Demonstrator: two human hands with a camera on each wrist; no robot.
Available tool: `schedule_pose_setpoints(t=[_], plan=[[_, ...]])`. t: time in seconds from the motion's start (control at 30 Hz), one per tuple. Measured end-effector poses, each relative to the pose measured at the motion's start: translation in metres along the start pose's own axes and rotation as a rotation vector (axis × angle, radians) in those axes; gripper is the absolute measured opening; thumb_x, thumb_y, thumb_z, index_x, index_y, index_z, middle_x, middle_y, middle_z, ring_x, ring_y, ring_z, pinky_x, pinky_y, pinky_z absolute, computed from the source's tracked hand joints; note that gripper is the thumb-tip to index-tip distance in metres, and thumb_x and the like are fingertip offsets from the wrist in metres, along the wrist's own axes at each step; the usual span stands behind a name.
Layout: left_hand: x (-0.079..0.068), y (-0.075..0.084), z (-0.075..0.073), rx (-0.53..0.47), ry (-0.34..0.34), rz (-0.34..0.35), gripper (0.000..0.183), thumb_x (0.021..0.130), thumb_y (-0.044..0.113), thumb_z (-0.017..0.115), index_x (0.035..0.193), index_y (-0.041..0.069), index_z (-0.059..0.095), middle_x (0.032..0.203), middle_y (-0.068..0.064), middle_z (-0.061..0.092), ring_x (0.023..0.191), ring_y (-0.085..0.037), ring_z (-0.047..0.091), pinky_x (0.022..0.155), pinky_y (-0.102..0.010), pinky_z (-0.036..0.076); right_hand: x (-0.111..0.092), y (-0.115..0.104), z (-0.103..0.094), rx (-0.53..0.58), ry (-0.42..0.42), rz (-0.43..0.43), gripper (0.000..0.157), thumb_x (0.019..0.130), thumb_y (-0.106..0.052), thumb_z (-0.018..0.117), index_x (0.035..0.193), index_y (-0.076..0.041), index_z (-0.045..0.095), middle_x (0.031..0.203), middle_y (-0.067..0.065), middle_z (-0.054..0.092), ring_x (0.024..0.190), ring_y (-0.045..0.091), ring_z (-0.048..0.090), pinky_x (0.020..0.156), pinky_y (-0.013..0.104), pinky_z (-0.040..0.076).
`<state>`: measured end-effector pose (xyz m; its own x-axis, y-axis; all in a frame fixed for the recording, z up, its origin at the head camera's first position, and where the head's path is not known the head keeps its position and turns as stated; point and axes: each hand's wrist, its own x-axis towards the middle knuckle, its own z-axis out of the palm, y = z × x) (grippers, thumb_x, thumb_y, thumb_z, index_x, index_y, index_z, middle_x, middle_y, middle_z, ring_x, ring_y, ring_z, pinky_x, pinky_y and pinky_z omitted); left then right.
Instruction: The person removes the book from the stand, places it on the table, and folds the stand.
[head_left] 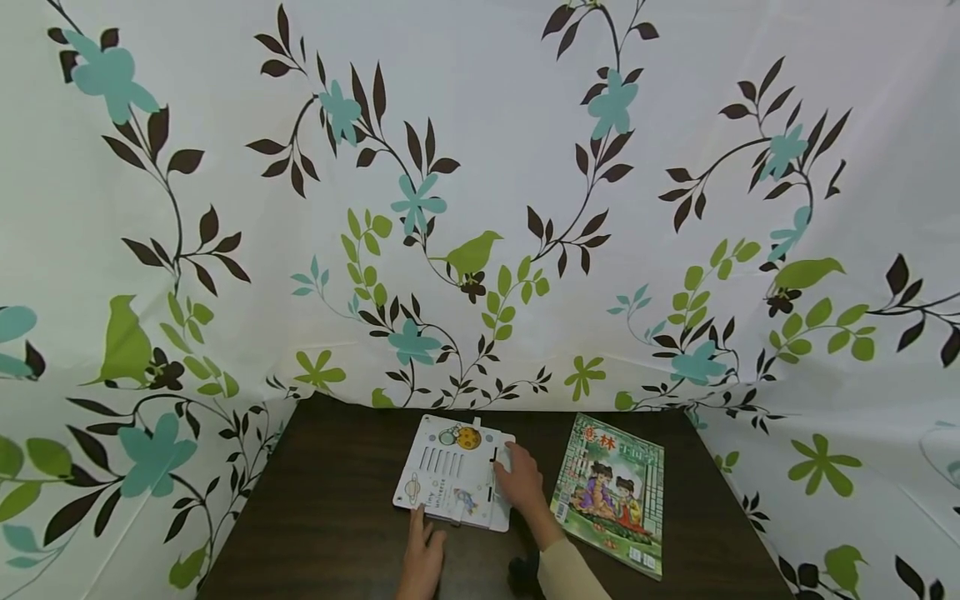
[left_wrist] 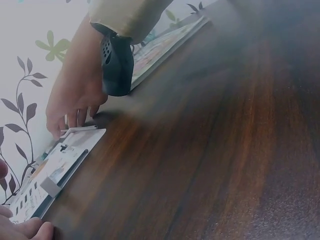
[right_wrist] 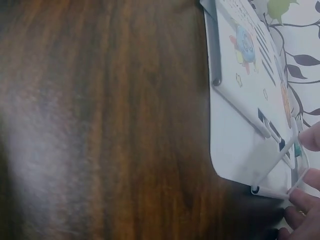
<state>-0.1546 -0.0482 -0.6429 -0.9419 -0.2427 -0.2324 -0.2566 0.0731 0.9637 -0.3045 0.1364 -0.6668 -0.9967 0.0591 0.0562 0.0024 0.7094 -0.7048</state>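
A white folding book stand (head_left: pixel 450 471) printed with planets, a rocket and lettering lies flat on the dark wooden table. My right hand (head_left: pixel 520 477) is at its right side, where finger and thumb pinch a white wire support (right_wrist: pixel 275 165) that sticks up from the panel in the right wrist view. My left hand (head_left: pixel 423 554) rests at the front left edge of the stand, fingertips on the rim. In the left wrist view a small white page clip (left_wrist: pixel 50 186) shows on the stand's near edge.
A green illustrated magazine (head_left: pixel 611 496) lies to the right of the stand, close to my right forearm. A dark wrist device (left_wrist: pixel 117 65) is strapped at the right sleeve. Behind the table (head_left: pixel 315 500) hangs a white curtain (head_left: pixel 517 167) with leaves, flowers and birds.
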Motion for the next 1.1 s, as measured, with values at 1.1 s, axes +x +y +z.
schedule_pose_setpoints(t=[1.1], plan=[[0.021, 0.010, -0.009, 0.156, -0.029, 0.039, 0.067, 0.106, 0.013, 0.051, 0.163, -0.012, 0.028, 0.168, -0.045, 0.015, 0.151, -0.059, 0.037, 0.121, -0.072, 0.030, -0.042, 0.022, -0.004, -0.008, 0.088, -0.083, 0.051, 0.108, -0.037, 0.062, 0.147, -0.005, 0.062, 0.145, 0.025, 0.063, 0.135, 0.048, 0.060, 0.108, 0.068, 0.046]])
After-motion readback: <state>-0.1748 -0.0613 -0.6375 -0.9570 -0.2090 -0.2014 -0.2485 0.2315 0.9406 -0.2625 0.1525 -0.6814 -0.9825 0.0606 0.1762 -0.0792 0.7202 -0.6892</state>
